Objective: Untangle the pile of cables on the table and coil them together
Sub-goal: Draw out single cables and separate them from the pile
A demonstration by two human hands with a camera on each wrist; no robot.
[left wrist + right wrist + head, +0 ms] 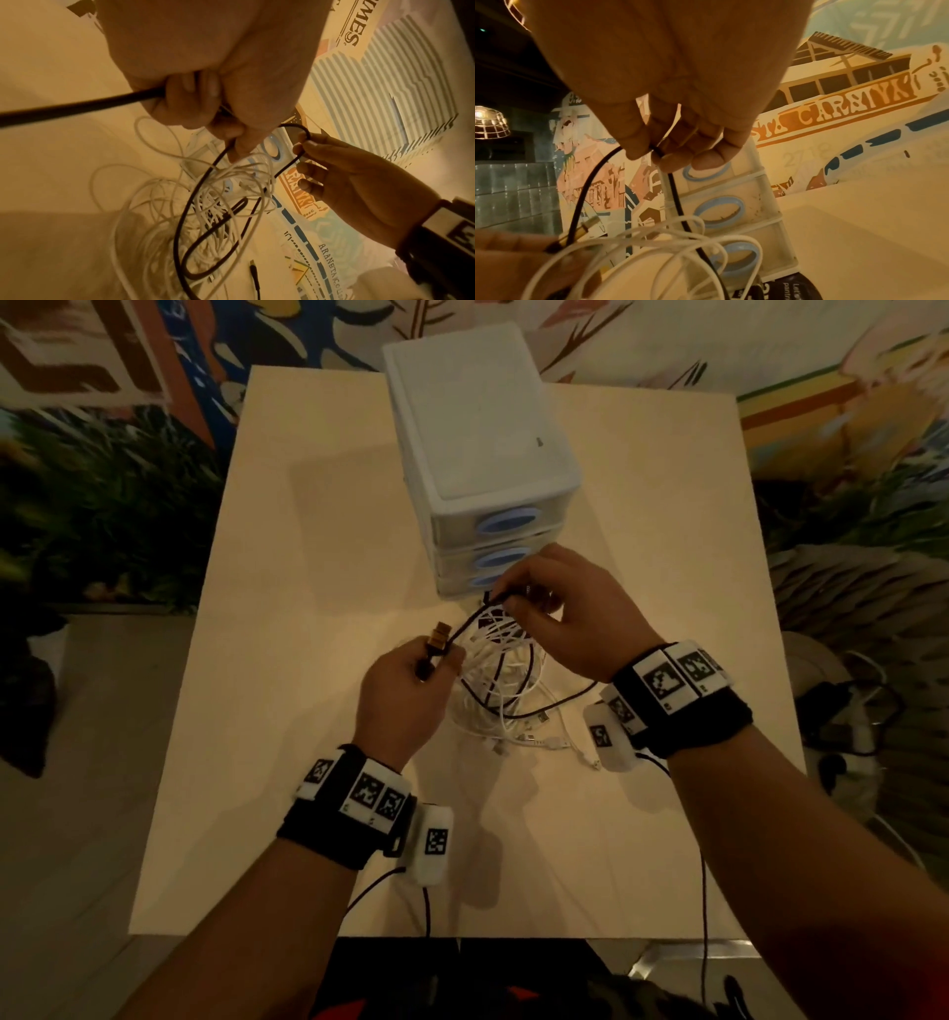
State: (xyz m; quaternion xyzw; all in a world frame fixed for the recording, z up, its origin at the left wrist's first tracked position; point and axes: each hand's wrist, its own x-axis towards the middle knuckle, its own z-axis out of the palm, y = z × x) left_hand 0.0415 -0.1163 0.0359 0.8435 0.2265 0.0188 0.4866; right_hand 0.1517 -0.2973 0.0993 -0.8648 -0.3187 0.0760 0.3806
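A tangled pile of white cables [493,695] lies mid-table, with a black cable [470,621] threaded through it. My left hand [436,660] grips the black cable just behind its gold plug [440,636], which sticks up from the fist. My right hand [516,603] pinches the same black cable farther along, holding a bend of it above the pile. In the left wrist view the black cable [185,213] loops down through the white cables [154,223] and up to my right hand [303,142]. In the right wrist view thumb and fingertips [658,154] pinch the black cable [582,192].
A white three-drawer unit [482,454] with blue handles stands just behind the pile, close to my right hand. Cable ends and small plugs [544,742] trail toward the table's right front. The pale table [308,557] shows bare surface to the left and at the front.
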